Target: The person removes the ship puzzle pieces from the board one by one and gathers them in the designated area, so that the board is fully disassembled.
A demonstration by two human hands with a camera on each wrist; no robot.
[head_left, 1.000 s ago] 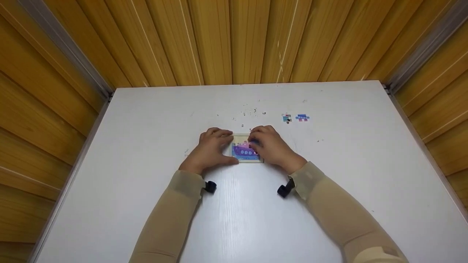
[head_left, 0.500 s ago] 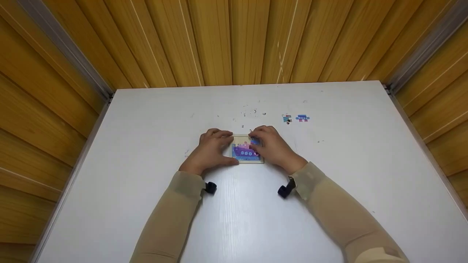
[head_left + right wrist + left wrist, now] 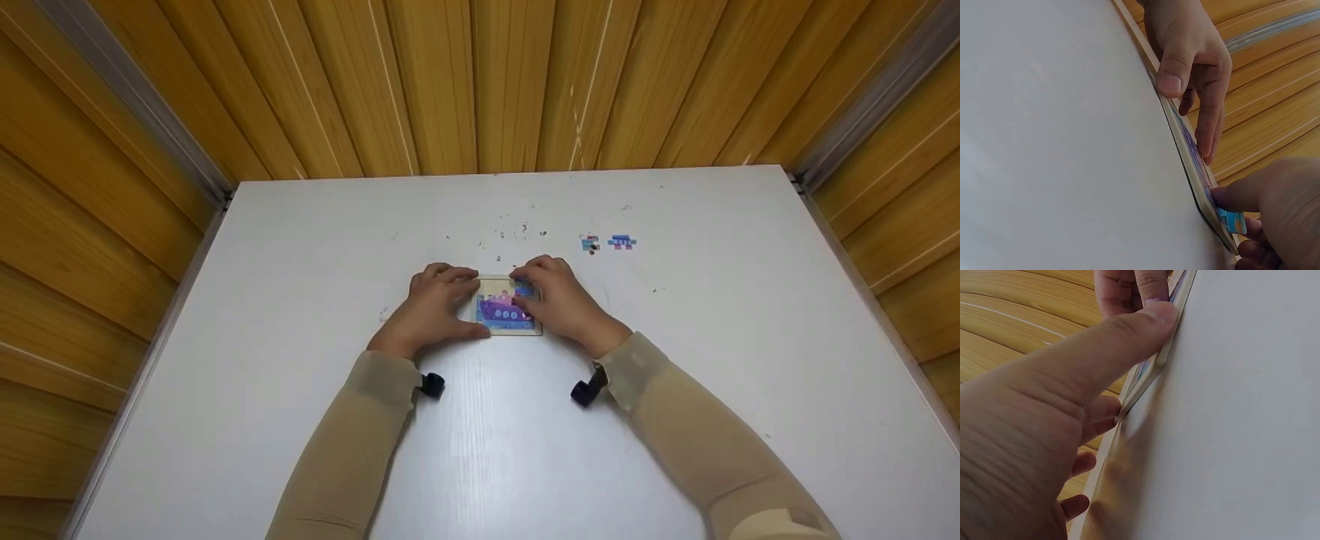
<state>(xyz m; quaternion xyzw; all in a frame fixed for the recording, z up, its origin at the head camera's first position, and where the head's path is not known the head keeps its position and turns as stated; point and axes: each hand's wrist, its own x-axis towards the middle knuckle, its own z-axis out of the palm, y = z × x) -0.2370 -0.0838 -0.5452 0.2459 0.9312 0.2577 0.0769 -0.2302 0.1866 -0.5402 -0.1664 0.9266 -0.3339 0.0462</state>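
Observation:
A small pale-rimmed jigsaw puzzle tray [image 3: 517,334] lies on the white table, with a purple and pink ship picture in it. Its upper left part shows bare pale backing. My left hand [image 3: 431,307] holds the tray by its left end, thumb on the near rim and fingers at the far corner. Over the right end, my right hand [image 3: 564,304] pinches a blue puzzle piece [image 3: 1234,220] between thumb and fingers. In the right wrist view that piece stands tilted above the tray. The right fingers hide part of the picture in the head view.
Two loose puzzle pieces lie beyond my right hand: a teal one [image 3: 590,244] and a blue and pink one [image 3: 622,241]. Small dark specks or marks dot the white table [image 3: 480,450] near the tray. Yellow wooden panels [image 3: 502,90] enclose the back and sides.
Both hands stay almost in place. A little more blue shows under my right fingers than one second ago.

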